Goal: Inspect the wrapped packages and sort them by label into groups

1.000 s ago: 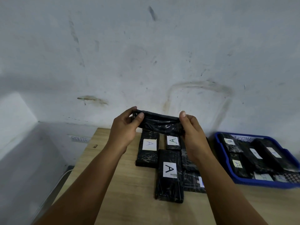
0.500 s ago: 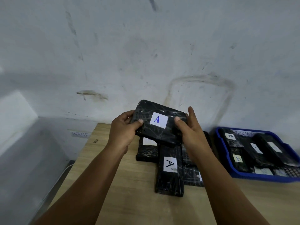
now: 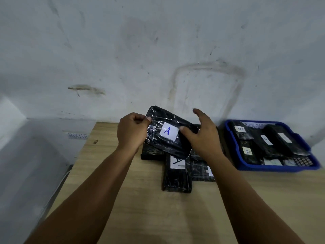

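Item: black wrapped package (image 3: 168, 134), white label "A" turned up toward the wearer, presumably for reading. Position: tilted in the air above the A-labelled pile (image 3: 176, 170) on the desk (image 3: 158, 217). Left hand (image 3: 131, 131) pinches its left edge, carrying it. Right hand (image 3: 202, 134): grip wide, fingers spread, thumb at the label's edge. Blue tray (image 3: 274, 169), right, holds unsorted mixed-label packages.

Wooden table (image 3: 149, 208), light grain, set against wall. Black wrapped packages (image 3: 176, 178) clustered near back edge at middle, some labelled A. Blue tray (image 3: 274, 168) at right back, holding more labelled packages.
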`<state>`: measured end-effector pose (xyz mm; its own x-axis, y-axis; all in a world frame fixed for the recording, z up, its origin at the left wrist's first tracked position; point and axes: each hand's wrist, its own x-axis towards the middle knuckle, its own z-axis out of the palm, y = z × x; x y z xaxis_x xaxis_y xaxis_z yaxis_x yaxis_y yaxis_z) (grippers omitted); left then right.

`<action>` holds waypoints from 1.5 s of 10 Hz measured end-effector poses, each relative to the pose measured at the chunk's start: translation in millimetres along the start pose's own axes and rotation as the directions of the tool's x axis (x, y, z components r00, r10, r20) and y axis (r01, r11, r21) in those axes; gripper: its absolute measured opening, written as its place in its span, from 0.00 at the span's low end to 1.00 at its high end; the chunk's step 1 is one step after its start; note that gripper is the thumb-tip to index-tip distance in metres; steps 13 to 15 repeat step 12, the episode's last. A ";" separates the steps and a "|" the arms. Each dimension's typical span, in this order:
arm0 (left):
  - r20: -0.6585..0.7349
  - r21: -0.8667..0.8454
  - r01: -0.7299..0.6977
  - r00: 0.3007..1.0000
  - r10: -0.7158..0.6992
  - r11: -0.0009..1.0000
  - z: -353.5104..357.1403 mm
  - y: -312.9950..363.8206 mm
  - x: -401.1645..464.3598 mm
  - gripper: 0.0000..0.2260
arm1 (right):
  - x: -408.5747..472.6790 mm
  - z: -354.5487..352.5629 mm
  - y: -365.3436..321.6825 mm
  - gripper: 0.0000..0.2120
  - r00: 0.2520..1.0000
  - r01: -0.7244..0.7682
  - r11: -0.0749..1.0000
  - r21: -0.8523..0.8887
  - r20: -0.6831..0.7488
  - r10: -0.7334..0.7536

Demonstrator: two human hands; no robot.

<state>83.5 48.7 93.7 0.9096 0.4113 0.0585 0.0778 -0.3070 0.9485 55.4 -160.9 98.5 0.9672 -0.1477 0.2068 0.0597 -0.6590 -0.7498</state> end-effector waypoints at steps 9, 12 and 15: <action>0.100 0.668 0.036 0.985 -0.138 0.743 -109.8 -252.7 -68.5 0.09 | -84.5 176.3 40.0 0.46 0.711 0.464 0.748 -0.475 0.703 0.005; 0.302 0.710 -0.225 0.953 -0.001 0.667 -90.7 -268.5 -78.7 0.15 | -71.3 189.0 58.7 0.38 0.730 0.397 0.765 -0.507 0.680 0.072; 0.302 0.710 -0.225 0.953 -0.001 0.667 -90.7 -268.5 -78.7 0.15 | -71.3 189.0 58.7 0.38 0.730 0.397 0.765 -0.507 0.680 0.072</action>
